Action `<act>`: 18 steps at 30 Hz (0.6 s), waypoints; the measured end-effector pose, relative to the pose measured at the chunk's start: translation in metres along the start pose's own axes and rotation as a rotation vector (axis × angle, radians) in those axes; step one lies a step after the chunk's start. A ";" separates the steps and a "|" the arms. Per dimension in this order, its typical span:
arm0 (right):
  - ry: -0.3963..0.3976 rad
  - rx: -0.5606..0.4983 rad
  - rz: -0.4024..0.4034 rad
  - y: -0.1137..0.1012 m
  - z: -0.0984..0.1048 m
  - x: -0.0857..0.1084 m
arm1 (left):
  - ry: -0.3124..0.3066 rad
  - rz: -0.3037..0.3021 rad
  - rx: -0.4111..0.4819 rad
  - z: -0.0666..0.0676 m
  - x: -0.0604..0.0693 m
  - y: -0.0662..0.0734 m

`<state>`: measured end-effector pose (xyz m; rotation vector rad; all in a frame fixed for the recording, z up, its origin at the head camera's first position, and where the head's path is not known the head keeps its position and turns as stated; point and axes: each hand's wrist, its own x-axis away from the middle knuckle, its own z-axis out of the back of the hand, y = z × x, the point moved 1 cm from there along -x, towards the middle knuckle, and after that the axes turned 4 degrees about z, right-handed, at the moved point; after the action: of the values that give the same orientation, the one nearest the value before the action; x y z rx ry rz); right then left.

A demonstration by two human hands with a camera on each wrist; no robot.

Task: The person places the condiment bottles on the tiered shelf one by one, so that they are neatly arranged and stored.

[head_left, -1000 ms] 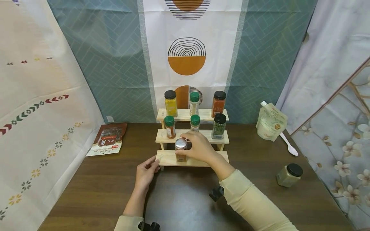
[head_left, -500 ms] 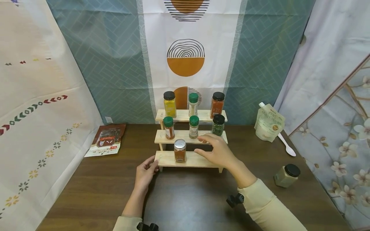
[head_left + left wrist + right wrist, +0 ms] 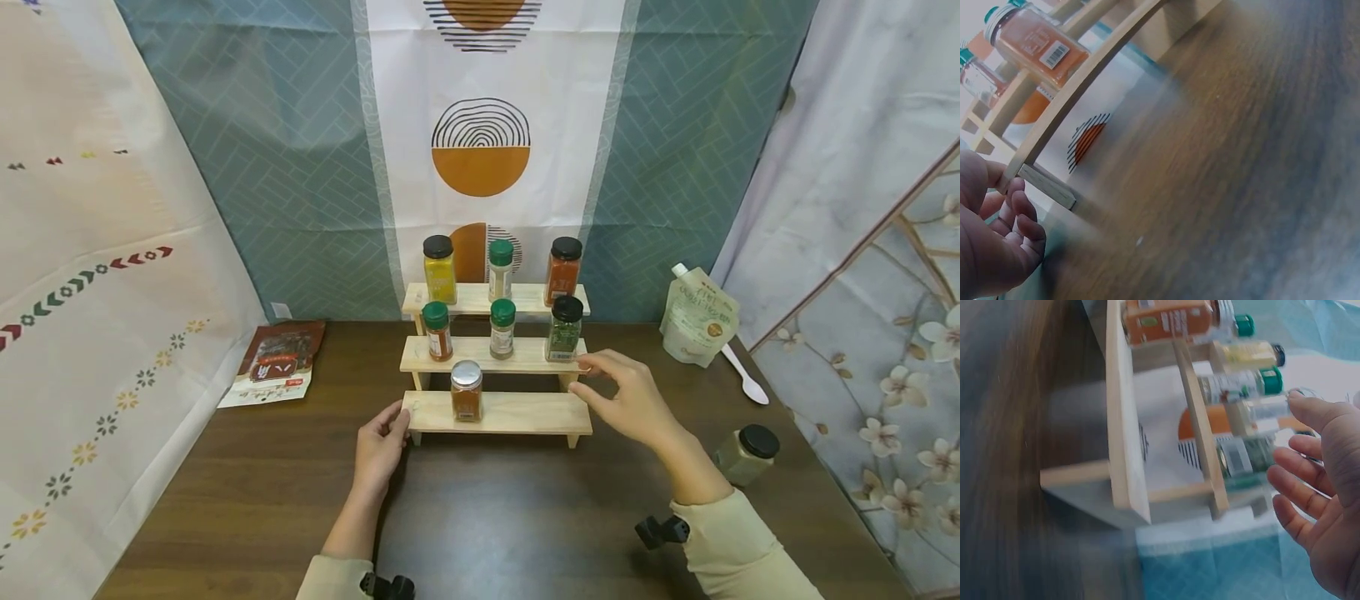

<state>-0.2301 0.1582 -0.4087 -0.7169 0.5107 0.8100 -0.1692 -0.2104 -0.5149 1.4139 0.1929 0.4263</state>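
Observation:
A three-tier wooden spice rack (image 3: 525, 414) stands on the table. My left hand (image 3: 379, 450) pinches the left end of its lowest tier; the left wrist view shows the thumb and curled fingers at that corner. On this tier sits a silver-capped jar of reddish-brown spice (image 3: 467, 393). My right hand (image 3: 628, 398) is just right of the rack, fingers relaxed and holding nothing. Nearest to it on the middle tier is a black-capped jar of green herbs (image 3: 564, 332). Two green-capped bottles, one orange-red (image 3: 438, 333) and one pale (image 3: 502, 331), share that tier.
The top tier bears a yellow jar (image 3: 440, 273), a green-capped bottle (image 3: 499, 273) and an orange-red jar (image 3: 562, 275). Right: a spouted pouch (image 3: 699, 318), a white spoon (image 3: 746, 377) and a black-capped jar (image 3: 742, 457), partly behind my right forearm. Left: a red-brown packet (image 3: 277, 362).
My right hand has let go of the silver-capped jar, leaving it standing on the lowest tier, and has moved right past the rack's end. The left hand stays at its corner.

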 end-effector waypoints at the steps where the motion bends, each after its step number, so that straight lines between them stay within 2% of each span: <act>1: 0.007 0.011 -0.003 0.002 0.004 0.002 | 0.001 -0.004 -0.006 0.000 0.000 0.000; 11: 0.058 0.111 -0.060 0.021 0.035 0.020 | 0.020 -0.016 -0.050 -0.001 0.002 0.003; 18: 0.074 0.161 -0.117 0.027 0.053 0.032 | 0.019 -0.028 -0.066 -0.001 0.002 0.003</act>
<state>-0.2249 0.2253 -0.4053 -0.6241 0.5885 0.6271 -0.1686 -0.2086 -0.5117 1.3418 0.2118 0.4198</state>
